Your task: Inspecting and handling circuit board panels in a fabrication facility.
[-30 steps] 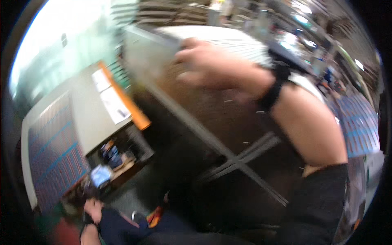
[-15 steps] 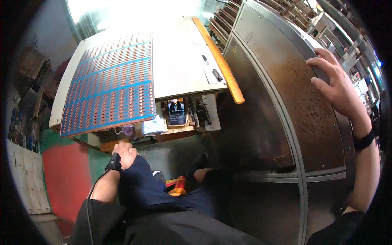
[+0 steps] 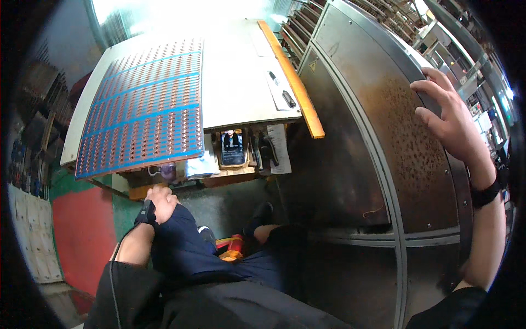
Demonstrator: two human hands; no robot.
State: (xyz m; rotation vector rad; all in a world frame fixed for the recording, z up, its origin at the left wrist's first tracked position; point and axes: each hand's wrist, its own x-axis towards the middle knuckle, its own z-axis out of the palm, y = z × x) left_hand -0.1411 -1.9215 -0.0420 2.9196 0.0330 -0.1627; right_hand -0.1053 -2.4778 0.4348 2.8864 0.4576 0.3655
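Under the counter [image 3: 235, 104], a storage space [image 3: 239, 181] is opening toward the person and holding several things: a phone with a lit screen [image 3: 232, 148] is leaning upright near its middle, a pale blue packet [image 3: 203, 166] is lying at the phone's eight o'clock, black-handled tools [image 3: 266, 151] are standing just beside the phone at three o'clock, and a hanging printed sheet [image 3: 280, 151] is showing beyond them. A purple rounded object [image 3: 167, 172], too blurred to identify, is sitting at the packet's nine o'clock. The left hand [image 3: 163, 205] is resting palm down on the left knee [image 3: 185, 220], its fingers bent and close together; whether anything is lying under its palm, one cannot tell. The phone is sitting at about two o'clock from that hand, well clear of it. The right hand [image 3: 446, 112] is spreading wide between two and three o'clock in the view, holding nothing visible, its fingers curving over the upper edge of a metal cabinet [image 3: 356, 77], whose rust-speckled face is extending toward eight o'clock from the hand. On the counter, a blue-banded panel [image 3: 145, 115] with rows of copper-coloured pieces is lying near twelve o'clock from the left hand, while an orange bar [image 3: 293, 82] is running along the counter's right edge.
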